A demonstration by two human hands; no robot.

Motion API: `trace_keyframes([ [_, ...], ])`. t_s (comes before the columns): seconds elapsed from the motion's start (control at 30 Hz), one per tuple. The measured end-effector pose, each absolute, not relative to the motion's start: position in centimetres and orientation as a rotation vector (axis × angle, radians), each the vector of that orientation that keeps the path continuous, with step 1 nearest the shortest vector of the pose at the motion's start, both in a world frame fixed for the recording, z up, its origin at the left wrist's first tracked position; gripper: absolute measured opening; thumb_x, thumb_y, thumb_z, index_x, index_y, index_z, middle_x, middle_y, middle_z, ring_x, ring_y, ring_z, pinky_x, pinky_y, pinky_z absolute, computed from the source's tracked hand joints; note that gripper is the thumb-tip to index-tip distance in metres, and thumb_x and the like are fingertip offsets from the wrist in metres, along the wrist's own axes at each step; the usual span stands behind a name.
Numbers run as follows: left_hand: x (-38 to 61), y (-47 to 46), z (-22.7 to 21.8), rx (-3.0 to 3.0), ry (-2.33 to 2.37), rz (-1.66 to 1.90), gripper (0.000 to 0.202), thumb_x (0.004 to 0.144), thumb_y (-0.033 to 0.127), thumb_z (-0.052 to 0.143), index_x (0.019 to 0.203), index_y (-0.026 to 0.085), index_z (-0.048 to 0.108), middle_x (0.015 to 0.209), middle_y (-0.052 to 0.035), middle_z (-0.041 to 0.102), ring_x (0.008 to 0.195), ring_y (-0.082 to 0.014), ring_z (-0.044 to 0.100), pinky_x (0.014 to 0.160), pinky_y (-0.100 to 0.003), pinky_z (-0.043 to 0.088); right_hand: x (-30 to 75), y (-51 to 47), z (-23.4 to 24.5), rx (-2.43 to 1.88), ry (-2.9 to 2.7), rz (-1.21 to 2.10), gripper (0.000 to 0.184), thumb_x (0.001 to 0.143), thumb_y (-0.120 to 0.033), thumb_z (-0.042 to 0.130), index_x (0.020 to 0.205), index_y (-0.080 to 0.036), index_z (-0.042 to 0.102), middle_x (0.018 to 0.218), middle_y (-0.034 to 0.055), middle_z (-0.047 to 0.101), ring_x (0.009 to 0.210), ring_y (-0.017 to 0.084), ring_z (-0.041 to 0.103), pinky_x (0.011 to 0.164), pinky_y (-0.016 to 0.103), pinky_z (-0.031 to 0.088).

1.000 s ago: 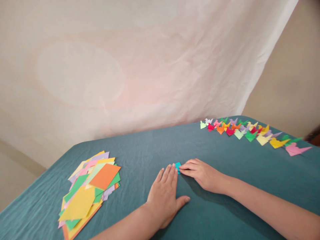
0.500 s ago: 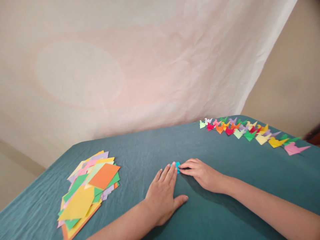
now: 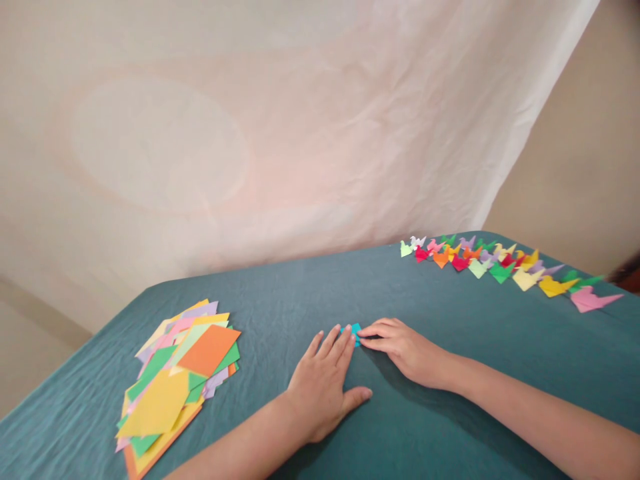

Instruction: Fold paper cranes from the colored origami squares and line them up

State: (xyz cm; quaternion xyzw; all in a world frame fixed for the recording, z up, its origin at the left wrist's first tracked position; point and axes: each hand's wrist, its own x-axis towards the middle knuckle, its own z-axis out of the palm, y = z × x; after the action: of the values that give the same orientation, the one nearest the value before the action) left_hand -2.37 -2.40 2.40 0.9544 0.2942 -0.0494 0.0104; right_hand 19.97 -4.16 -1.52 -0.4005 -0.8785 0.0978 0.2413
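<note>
A small piece of blue folded paper [image 3: 357, 329] lies on the table in front of me, partly covered by fingers. My left hand [image 3: 325, 383] is laid flat with its fingers stretched out and its thumb apart; the fingertips press on the paper's left side. From the right, my right hand [image 3: 407, 350] pinches the paper's right edge between thumb and fingers. How the paper is folded underneath the fingertips is hidden.
A loose pile of coloured paper sheets [image 3: 207, 351] spreads over the left side of the dark green tablecloth [image 3: 280, 300]. Rows of small folded paper birds [image 3: 553, 285] stand at the far right. A pale cloth [image 3: 300, 133] hangs behind the table.
My left hand has shifted very slightly left, its fingertips still on the blue paper. My right hand keeps its pinch in nearly the same place.
</note>
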Motion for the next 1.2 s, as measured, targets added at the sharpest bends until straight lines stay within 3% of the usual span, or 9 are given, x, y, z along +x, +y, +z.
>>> trace_keyframes([
  [0.43, -2.8, -2.1, 2.9, 2.956, 0.857, -0.175, 0.072, 0.087, 0.064, 0.017, 0.142, 0.018, 0.014, 0.149, -0.0050, 0.011, 0.136, -0.0252, 0.006, 0.109, -0.043, 0.014, 19.3, -4.6, -1.3, -1.218, -2.400, 0.306, 0.062, 0.069, 0.003, 0.036, 0.126, -0.019, 0.047, 0.121, 0.0084, 0.053, 0.109, 0.020, 0.045, 0.091, 0.040, 0.037],
  [1.2, -2.9, -1.8, 3.4, 2.861, 0.833, -0.227, 0.075, 0.086, 0.065, 0.021, 0.142, 0.016, 0.012, 0.149, -0.0064, 0.006, 0.136, -0.0260, 0.008, 0.109, -0.044, 0.015, 19.5, -4.6, -1.6, -1.136, -2.388, 0.249, 0.057, 0.072, 0.002, 0.037, 0.123, -0.021, 0.051, 0.120, 0.0089, 0.055, 0.107, 0.021, 0.047, 0.089, 0.043, 0.039],
])
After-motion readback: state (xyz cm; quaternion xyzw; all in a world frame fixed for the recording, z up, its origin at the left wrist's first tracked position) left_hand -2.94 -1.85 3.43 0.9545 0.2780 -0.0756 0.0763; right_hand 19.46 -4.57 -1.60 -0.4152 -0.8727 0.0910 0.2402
